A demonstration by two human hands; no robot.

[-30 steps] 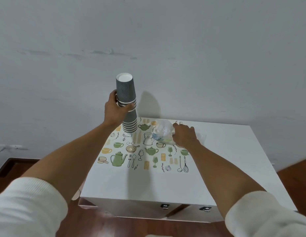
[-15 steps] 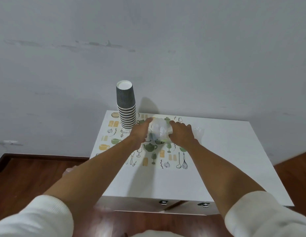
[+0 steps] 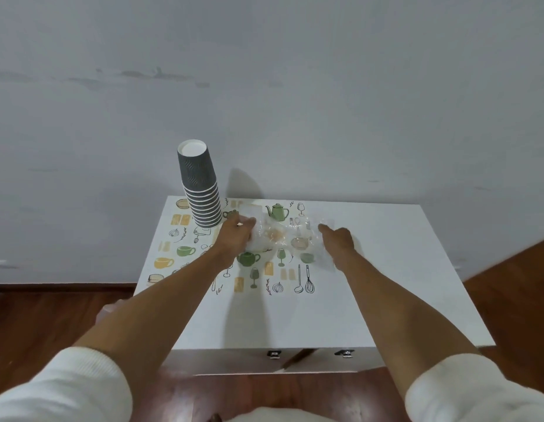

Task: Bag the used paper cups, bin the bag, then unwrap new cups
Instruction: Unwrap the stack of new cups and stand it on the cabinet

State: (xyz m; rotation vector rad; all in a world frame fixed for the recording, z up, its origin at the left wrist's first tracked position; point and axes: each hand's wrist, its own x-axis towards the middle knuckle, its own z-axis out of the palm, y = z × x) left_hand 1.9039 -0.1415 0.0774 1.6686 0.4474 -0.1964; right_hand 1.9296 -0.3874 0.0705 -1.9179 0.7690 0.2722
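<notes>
Both hands pinch the clear plastic bag (image 3: 283, 239) stretched at frame centre, left hand (image 3: 235, 236) gripping one edge and right hand (image 3: 337, 240) the other, yet my left wrist sits just beside the cup stack (image 3: 202, 190) upper left on the tabletop (image 3: 386, 269), so one careless tug could topple it.

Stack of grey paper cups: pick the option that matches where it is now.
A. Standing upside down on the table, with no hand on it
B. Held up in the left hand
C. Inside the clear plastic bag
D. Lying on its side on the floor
A: the stack of grey paper cups stands base-up on the table, while both hands, left hand and right hand, hold the clear plastic bag spread between them.
</notes>
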